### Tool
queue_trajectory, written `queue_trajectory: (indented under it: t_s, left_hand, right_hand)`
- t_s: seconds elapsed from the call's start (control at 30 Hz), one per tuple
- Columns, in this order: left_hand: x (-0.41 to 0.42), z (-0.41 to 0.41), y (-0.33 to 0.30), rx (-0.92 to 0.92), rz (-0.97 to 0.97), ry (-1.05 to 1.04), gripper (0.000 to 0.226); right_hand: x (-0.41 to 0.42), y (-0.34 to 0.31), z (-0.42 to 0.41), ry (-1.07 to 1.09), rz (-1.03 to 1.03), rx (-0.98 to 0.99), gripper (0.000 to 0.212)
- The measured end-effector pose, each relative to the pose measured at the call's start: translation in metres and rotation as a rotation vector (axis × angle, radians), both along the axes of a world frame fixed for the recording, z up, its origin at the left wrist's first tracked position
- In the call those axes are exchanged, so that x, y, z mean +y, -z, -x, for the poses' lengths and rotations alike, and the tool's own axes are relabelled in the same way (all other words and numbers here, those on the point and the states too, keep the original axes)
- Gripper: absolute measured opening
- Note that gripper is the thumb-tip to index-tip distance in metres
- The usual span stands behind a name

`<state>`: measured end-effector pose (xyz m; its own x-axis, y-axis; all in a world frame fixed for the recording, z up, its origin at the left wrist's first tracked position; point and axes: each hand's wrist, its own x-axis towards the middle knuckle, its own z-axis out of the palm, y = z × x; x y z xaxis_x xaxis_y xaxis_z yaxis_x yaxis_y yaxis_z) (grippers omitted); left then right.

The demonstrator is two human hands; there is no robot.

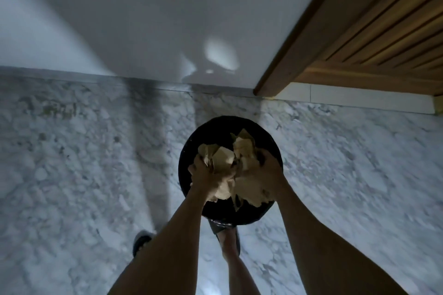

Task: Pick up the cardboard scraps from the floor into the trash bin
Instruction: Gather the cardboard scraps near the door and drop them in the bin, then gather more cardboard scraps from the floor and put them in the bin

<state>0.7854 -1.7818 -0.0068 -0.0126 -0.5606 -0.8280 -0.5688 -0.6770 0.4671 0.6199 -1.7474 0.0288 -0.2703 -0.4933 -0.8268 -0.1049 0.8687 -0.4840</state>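
Marbled grey-and-white floor [72, 163] below, meeting a pale wall [143, 19] along a thin skirting line. Left hand [206, 172] curled round a crumpled wad of tan cardboard scraps [230, 165], fingers buried in the torn edges. Right hand [268, 172] clamped on the other side of the same wad, fingers wrapped over its top. Both hands pressed close together, touching or nearly touching at the middle of the bundle. Ragged pieces sticking up past the fingertips and hanging down beneath the wrists. Bundle held directly above the round mouth of a black trash bin [191, 148], its dark rim showing on every side of the scraps. Impossible to tell whether the lowest scraps reach inside the bin or hang just over it. Bare forearms running up from the bottom edge of the view to the hands. Glossy black liner edge [219, 224] peeking out under the near rim of the bin. One foot [229, 239] just behind the bin, another in a dark shoe [141, 242] off to the left, both on the floor. Slatted wooden door [383, 26] at upper right, with a brown frame reaching down to the floor. Soft bright patch [221, 56] on the wall above the bin, blurred.
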Motion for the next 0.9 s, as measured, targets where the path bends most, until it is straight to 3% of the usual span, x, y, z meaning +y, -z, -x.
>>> queue_trajectory:
  t_s: [0.07, 0.17, 0.3, 0.43, 0.53, 0.6, 0.67, 0.9]
  left_hand:
    - [0.008, -0.005, 0.0, 0.009, -0.084, 0.034, 0.123]
    - [0.014, -0.017, -0.001, 0.111, -0.125, -0.032, 0.115]
    - [0.019, -0.033, -0.015, 0.343, -0.201, -0.287, 0.079]
    - [0.027, -0.048, -0.035, 0.531, -0.213, -0.447, 0.063]
    - [0.037, -0.065, -0.055, 0.559, -0.186, -0.551, 0.05]
    - [0.048, -0.082, -0.065, 0.547, -0.151, -0.603, 0.062]
    - [0.064, -0.104, -0.071, 0.513, -0.109, -0.675, 0.058]
    - [0.155, -0.203, -0.071, 0.421, -0.012, -1.141, 0.078]
  right_hand:
    - [0.005, 0.002, -0.006, 0.029, -0.003, -0.062, 0.093]
    - [0.007, -0.003, -0.009, 0.063, -0.012, -0.078, 0.09]
    - [0.004, -0.017, -0.021, 0.18, -0.022, -0.119, 0.083]
    - [0.004, -0.035, -0.04, 0.209, 0.02, -0.111, 0.075]
    - [0.012, -0.045, -0.061, 0.151, 0.061, -0.095, 0.069]
    - [0.018, -0.052, -0.081, 0.06, 0.097, -0.088, 0.064]
    - [0.022, -0.054, -0.107, -0.085, 0.116, -0.059, 0.059]
    - [0.045, -0.047, -0.235, -0.675, 0.064, -0.134, 0.076]
